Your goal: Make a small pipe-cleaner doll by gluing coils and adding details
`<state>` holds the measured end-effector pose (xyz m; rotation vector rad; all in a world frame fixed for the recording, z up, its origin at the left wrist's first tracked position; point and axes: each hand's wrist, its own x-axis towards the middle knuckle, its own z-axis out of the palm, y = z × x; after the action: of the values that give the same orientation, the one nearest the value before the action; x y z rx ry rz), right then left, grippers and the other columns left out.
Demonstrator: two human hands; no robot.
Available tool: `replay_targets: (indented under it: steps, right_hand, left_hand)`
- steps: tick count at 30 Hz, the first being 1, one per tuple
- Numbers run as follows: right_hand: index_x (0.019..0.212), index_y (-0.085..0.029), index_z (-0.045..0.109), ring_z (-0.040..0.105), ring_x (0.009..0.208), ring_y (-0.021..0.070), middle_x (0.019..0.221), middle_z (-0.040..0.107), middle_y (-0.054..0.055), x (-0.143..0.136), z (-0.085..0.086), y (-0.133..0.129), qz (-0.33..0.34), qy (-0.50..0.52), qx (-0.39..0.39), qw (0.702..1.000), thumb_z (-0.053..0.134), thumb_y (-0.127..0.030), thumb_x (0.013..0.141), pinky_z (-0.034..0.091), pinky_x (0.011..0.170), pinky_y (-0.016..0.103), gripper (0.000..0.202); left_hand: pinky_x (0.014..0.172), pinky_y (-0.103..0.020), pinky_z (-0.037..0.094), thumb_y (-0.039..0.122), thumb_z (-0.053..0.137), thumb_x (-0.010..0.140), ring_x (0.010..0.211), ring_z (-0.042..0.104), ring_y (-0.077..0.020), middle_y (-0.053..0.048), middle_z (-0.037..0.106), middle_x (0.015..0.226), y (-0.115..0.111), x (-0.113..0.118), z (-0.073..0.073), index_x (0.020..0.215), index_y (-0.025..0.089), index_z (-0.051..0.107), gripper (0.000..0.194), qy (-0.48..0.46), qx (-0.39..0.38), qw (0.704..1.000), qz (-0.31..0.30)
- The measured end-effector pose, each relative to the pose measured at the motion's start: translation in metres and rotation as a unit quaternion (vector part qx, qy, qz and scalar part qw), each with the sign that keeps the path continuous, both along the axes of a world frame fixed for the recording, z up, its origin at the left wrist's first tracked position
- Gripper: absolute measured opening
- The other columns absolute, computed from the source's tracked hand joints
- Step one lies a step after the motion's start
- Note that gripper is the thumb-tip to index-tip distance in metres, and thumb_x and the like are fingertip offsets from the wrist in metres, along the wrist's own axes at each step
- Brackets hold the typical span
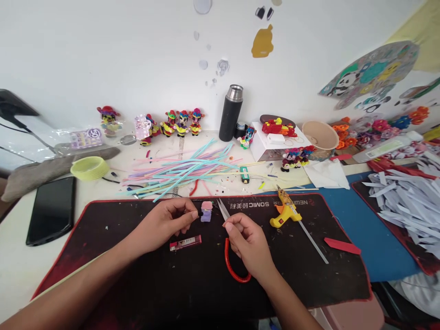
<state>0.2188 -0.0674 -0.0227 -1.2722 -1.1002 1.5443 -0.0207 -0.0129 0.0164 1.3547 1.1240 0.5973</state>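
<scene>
— The forearms point(85, 275) are seen nearest, stretched in past the near edge of the mat point(165, 293). How are the hands set?

— By the left hand point(177, 220), a tiny dark bit point(200, 214) is pinched, thumb and finger closed; what it is cannot be told. By the right hand point(245, 236), the scissors point(224, 211) are gripped, blade tips aimed at the mat's far edge, the red loop point(227, 259) hung toward the near one.

— And the purple-and-pink piece point(206, 211)?

— It is found just beside the left fingertips, short of the far edge; whether it is held up or laid down cannot be told.

— How much is done?

— The work is judged to be midway: two colours are seen together in the piece, while nothing is caught between the blades. Beyond the far edge, a heap of fuzzy sticks point(185, 167) is left loose, and apparently finished figures point(182, 123) are stood along the back of the table point(15, 256).

— Where is room given?

— Mostly in the mat's near half, between the forearms. The far right corner is crowded by the glue gun point(288, 213), the right edge by a red strip point(342, 245); below the left hand, the lighter point(185, 243) is to be avoided.
</scene>
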Motion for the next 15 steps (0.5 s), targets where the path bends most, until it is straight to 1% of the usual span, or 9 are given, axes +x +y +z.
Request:
replay_targets:
  steps: [5,8,12,14,15]
  right_hand:
    - [0.089,-0.021,0.062,0.026,0.044,0.0073,0.055,0.036,-0.012,0.0,-0.002,-0.003,-0.019,0.017,-0.019,0.999,0.075,-0.063,0.092,0.019,0.04,0.022,0.044]
    - [0.087,-0.021,0.061,0.025,0.044,0.0073,0.053,0.035,-0.012,0.002,0.0,-0.005,-0.029,0.011,-0.021,0.999,0.075,-0.063,0.091,0.019,0.041,0.022,0.045]
    - [0.082,-0.023,0.056,0.026,0.043,0.0086,0.049,0.036,-0.012,0.009,0.006,-0.009,-0.027,-0.036,-0.007,0.999,0.068,-0.061,0.096,0.02,0.043,0.023,0.043]
    - [0.077,-0.023,0.055,0.03,0.045,0.0098,0.05,0.039,-0.01,0.009,0.011,-0.011,-0.005,-0.087,0.029,0.996,0.064,-0.058,0.099,0.025,0.046,0.025,0.042]
    - [0.075,-0.023,0.056,0.035,0.046,0.0106,0.052,0.042,-0.008,0.007,0.013,-0.012,0.017,-0.122,0.057,0.991,0.064,-0.055,0.1,0.028,0.048,0.025,0.041]
  left_hand:
    - [0.053,-0.022,0.042,0.055,0.069,0.092,0.056,0.052,-0.0115,0.004,0.056,0.063,0.002,-0.006,-0.005,0.082,0.019,0.064,0.038,-0.012,0.006,1.0,0.021]
    - [0.054,-0.022,0.042,0.056,0.069,0.094,0.055,0.051,-0.0111,0.004,0.056,0.062,0.006,-0.014,-0.003,0.082,0.019,0.064,0.039,-0.006,0.013,0.999,0.046]
    - [0.054,-0.023,0.042,0.053,0.07,0.094,0.056,0.052,-0.0118,0.004,0.058,0.062,0.012,-0.027,0.003,0.08,0.02,0.062,0.037,-0.009,0.036,0.996,0.083]
    - [0.054,-0.023,0.043,0.052,0.071,0.095,0.057,0.053,-0.0122,0.004,0.059,0.063,0.014,-0.032,0.004,0.081,0.021,0.063,0.035,-0.021,0.04,0.994,0.102]
    - [0.054,-0.023,0.043,0.051,0.071,0.094,0.057,0.053,-0.0122,0.004,0.059,0.063,0.015,-0.034,0.004,0.081,0.021,0.063,0.034,-0.026,0.04,0.993,0.109]
